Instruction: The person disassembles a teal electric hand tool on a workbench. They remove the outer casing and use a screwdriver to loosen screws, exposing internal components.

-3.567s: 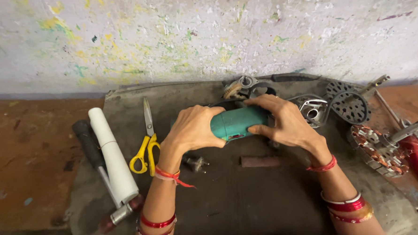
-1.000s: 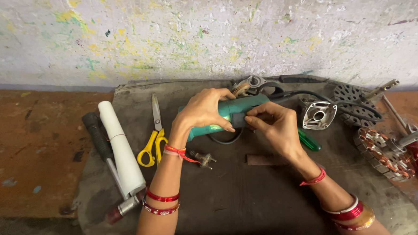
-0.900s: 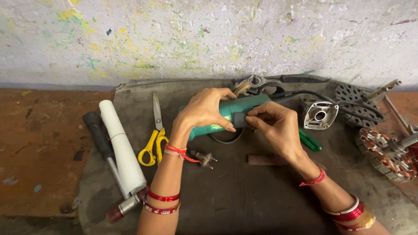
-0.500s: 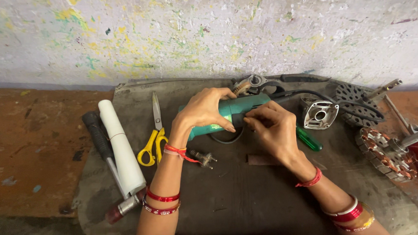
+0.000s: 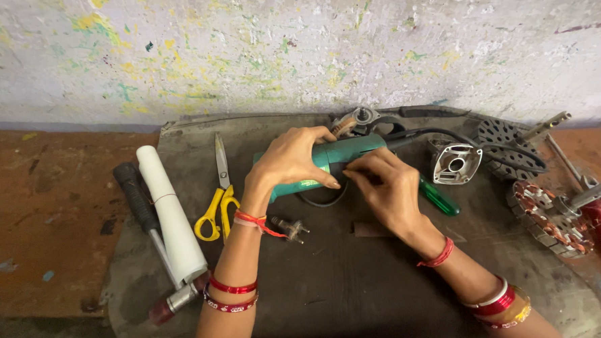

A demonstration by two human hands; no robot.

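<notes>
- Left hand [image 5: 293, 161] clamped over teal plastic angle-grinder body [image 5: 344, 153]; best kept firm and steady.
- Right hand [image 5: 382, 189] fingertips pinched together at its underside; worth working slowly.

Open dark mat [image 5: 359, 281] lies between the forearms, with only a small plug [image 5: 289, 227] and a brown strip [image 5: 369, 229] on it. Left flank is crowded: yellow scissors [image 5: 215, 205], white roll [image 5: 171, 215], black handle [image 5: 134, 195]. Right is blocked by a green screwdriver [image 5: 439, 198], metal housing [image 5: 454, 163] and copper-wound motor part [image 5: 551, 215]. Behind, the wall [image 5: 295, 47] closes things off.
</notes>
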